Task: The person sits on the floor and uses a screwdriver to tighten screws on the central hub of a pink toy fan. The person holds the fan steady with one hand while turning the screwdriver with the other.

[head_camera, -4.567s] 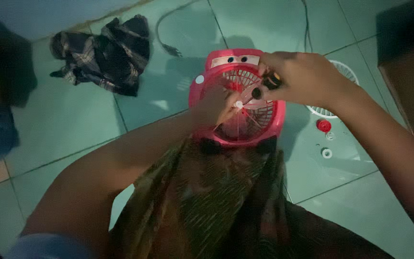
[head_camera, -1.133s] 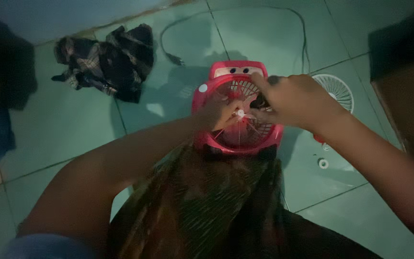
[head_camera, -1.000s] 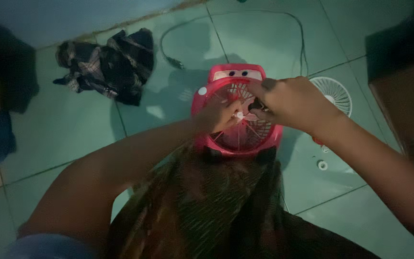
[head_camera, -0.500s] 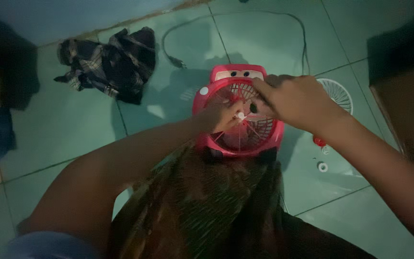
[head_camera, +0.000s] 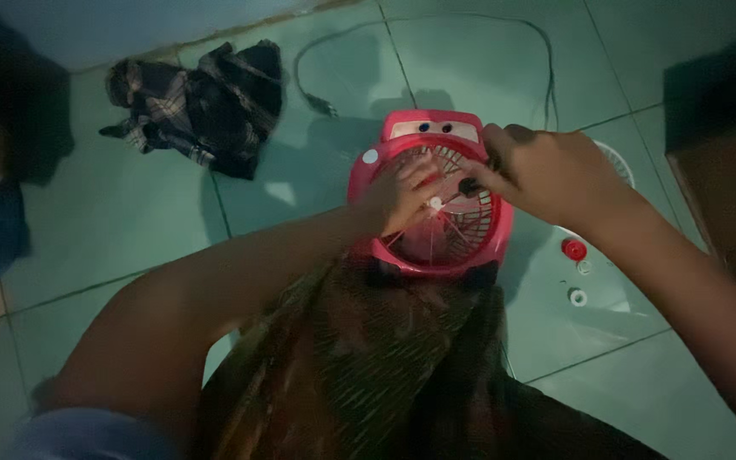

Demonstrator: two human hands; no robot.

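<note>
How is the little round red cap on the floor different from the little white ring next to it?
The small round red cap is bigger and looks solid; the small white ring is smaller with a dark hole in its middle. The cap lies farther from the person, the ring nearer. Both rest on the green tiled floor.

Green tiled floor (head_camera: 112,230) carrying everything. Plaid cloth (head_camera: 202,106) lying upper left. Cord (head_camera: 436,21) looping along top. Pink fan (head_camera: 436,200) sitting centre. Red cap (head_camera: 573,250) and white rings (head_camera: 578,296) lying right of fan.
</note>
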